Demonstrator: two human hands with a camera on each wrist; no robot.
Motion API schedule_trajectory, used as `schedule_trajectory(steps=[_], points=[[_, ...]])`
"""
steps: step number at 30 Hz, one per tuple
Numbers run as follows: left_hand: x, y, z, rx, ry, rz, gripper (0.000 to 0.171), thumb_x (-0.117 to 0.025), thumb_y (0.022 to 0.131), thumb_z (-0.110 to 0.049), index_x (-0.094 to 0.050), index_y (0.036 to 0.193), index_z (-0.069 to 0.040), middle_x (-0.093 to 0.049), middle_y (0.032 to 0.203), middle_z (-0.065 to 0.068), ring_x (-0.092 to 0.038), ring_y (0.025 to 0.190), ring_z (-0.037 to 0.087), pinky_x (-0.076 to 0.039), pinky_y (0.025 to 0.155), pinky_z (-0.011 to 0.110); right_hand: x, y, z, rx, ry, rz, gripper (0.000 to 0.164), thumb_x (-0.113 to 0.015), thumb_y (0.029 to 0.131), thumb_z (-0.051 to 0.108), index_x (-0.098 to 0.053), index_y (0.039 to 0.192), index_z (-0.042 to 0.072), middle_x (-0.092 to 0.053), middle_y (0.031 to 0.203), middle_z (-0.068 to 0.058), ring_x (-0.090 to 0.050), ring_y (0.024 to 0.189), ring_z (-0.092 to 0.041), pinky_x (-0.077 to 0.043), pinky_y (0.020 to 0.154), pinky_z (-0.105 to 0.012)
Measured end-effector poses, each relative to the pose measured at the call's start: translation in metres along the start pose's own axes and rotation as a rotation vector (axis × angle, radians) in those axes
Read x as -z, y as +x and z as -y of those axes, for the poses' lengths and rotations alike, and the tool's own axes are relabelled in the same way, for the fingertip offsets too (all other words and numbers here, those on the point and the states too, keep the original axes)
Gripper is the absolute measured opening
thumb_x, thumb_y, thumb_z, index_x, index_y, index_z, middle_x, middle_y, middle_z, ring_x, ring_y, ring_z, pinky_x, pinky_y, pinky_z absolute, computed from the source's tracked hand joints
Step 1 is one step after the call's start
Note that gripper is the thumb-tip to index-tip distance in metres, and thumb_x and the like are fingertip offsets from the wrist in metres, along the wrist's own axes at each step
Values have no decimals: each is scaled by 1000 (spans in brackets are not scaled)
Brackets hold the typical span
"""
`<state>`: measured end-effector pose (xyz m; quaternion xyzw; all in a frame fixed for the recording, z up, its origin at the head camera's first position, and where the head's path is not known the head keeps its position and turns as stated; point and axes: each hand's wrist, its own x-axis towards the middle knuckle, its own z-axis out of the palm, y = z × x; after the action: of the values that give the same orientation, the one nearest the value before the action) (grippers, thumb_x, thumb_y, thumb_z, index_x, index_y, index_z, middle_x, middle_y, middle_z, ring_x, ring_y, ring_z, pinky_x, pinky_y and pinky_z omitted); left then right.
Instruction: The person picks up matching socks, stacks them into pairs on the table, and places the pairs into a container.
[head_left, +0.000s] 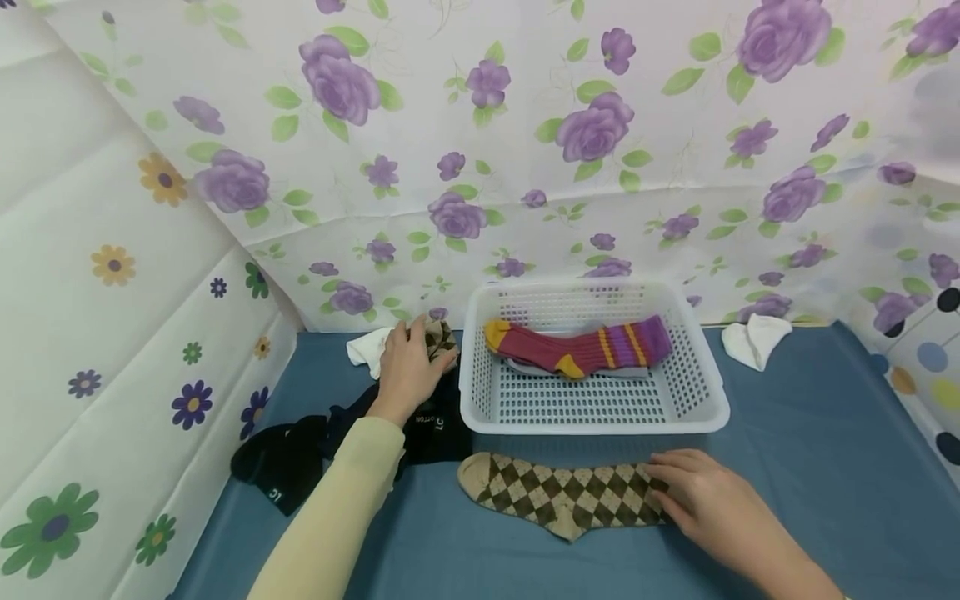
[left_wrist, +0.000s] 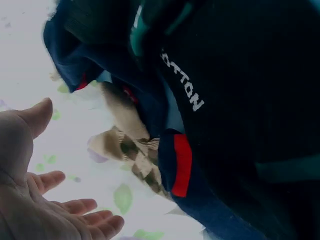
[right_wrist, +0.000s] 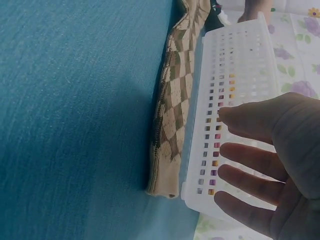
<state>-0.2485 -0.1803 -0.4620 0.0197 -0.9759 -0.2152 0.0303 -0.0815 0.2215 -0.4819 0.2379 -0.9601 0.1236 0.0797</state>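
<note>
Left of the basket (head_left: 592,427), the left hand (head_left: 412,367) is hovering beside a second sock (head_left: 441,335) with thumb and fingers standing apart; contact cannot be determined. On the basket's near side, the argyle sock (head_left: 562,492) is lying flat, toe pointing left. The right hand (head_left: 701,492) is overlapping its cuff end, fingers spreading apart; contact there cannot be determined either. The basket is holding maroon socks (head_left: 585,348) over a grey item (head_left: 626,372). Black socks (head_left: 285,458) are lying left of the basket.
</note>
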Motion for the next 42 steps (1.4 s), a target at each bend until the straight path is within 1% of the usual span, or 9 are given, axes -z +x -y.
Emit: schedule_trajectory(steps=[7,10,18,22,25,28,32,35,42], points=[[-8,21,0,16,61,71,83,-57,84,-59,-18,149,-25,-17,151,25,-17,139,44,-28,102,64,2,-3,1,-78,-2,-45,25,-78,74,31,-72,96,22,-68,98,6,-62,96,-16,-54,76,-38],[-10,29,0,28,41,102,81,-58,82,-59,-21,148,-30,-18,151,24,-18,138,45,-28,100,67,3,-4,0,-97,-3,-66,23,-78,73,30,-72,94,21,-68,95,6,-62,95,-17,-54,74,-38],[-14,40,3,134,-6,278,84,-53,78,-69,-9,146,-47,-3,154,25,-9,140,48,-24,101,70,3,-7,-2,-120,-11,-59,23,-78,74,32,-73,94,24,-68,96,7,-62,94,-15,-54,73,-37],[-16,42,4,125,53,291,71,-51,87,-57,-19,147,-40,-12,152,29,-15,137,51,-26,100,69,4,-7,-5,-108,-22,-91,19,-79,72,30,-74,90,23,-68,94,6,-63,92,-16,-54,72,-37],[-19,42,3,83,139,278,56,-49,92,-45,-36,144,-29,-29,148,23,-24,135,48,-27,103,65,4,-7,-6,-100,-29,-115,17,-80,71,28,-74,86,21,-69,92,3,-63,90,-17,-55,70,-37],[-21,43,4,61,196,241,49,-54,91,-42,-49,135,-20,-47,138,17,-42,127,42,-37,100,59,4,-8,-7,-105,-30,-124,16,-80,71,27,-75,84,21,-69,92,3,-63,89,-17,-55,69,-37],[-19,43,9,27,211,182,35,-61,89,-33,-65,117,-13,-65,114,13,-62,97,32,-51,82,48,4,-8,-7,-137,-16,-102,15,-79,72,27,-74,85,21,-69,92,4,-64,89,-16,-55,70,-37],[-17,44,12,-17,170,139,22,-60,87,-20,-71,105,-11,-69,104,12,-65,87,29,-53,77,44,4,-7,-6,-165,-4,-74,14,-78,74,28,-74,86,22,-69,92,5,-65,89,-16,-55,70,-38],[-10,46,20,-37,-44,-13,25,-61,86,-14,-71,108,-11,-69,107,10,-65,94,28,-52,81,43,4,-7,-7,-177,5,-63,14,-77,75,30,-73,87,24,-69,91,7,-64,88,-15,-54,71,-38]])
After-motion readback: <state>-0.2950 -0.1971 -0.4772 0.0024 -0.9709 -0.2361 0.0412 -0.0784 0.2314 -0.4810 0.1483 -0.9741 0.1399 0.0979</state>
